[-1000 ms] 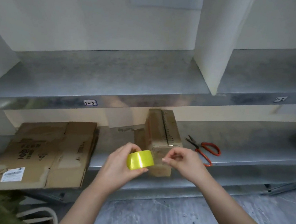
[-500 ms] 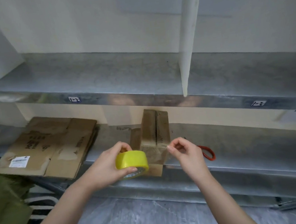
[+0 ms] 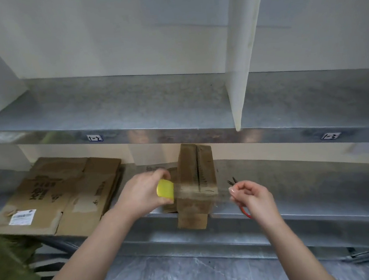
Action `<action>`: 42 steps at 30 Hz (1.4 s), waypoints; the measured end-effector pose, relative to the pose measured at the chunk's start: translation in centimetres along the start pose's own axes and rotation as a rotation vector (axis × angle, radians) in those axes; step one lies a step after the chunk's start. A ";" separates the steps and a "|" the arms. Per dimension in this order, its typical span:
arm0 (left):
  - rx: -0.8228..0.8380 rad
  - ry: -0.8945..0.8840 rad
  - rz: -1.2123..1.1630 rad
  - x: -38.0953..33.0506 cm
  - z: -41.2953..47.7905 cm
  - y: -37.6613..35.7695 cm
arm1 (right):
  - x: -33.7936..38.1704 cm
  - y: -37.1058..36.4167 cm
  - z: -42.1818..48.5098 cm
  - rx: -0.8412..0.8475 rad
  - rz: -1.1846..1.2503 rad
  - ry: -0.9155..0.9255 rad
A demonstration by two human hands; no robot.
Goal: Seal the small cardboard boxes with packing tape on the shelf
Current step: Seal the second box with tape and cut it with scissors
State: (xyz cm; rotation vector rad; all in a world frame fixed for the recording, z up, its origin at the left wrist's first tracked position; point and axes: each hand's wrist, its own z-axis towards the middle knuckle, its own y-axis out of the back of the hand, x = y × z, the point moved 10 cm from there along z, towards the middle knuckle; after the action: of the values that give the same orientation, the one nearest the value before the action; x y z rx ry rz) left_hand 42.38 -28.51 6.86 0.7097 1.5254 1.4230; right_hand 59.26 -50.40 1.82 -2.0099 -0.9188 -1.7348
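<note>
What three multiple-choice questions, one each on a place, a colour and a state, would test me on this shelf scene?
1. Where do the scissors lie? A) upper shelf B) lower shelf, right of the small cardboard box C) on the flattened cardboard
2. What colour is the tape roll? A) red B) yellow C) blue
3. How is the tape strip? A) cut off B) all wound up C) stretched across the box between left hand and right hand
Answers: 1 B, tips and red handle show by the right hand; 2 B, bright yellow in the left hand's grip; 3 C, a clear strip spans roll to pinching fingers.
</note>
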 end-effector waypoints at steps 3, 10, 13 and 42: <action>0.064 0.051 0.079 0.3 0.8 -2.1 | -2.6 0.2 2.4 -0.029 -0.044 -0.107; 0.240 0.138 0.064 2.5 2.1 -6.8 | -5.9 -0.4 5.3 0.001 -0.162 -0.213; 0.306 0.160 0.051 3.2 2.5 -8.4 | -7.2 -1.3 5.5 0.031 -0.127 -0.264; 0.238 0.063 -0.315 3.2 0.5 -8.1 | -3.3 -7.0 3.7 -0.055 -0.355 0.073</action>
State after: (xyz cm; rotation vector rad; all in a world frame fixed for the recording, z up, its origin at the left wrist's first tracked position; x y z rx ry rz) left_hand 42.79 -26.87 -1.67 0.5371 1.7870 1.0489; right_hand 57.28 -43.77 -3.29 -1.8880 -1.2785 -2.0207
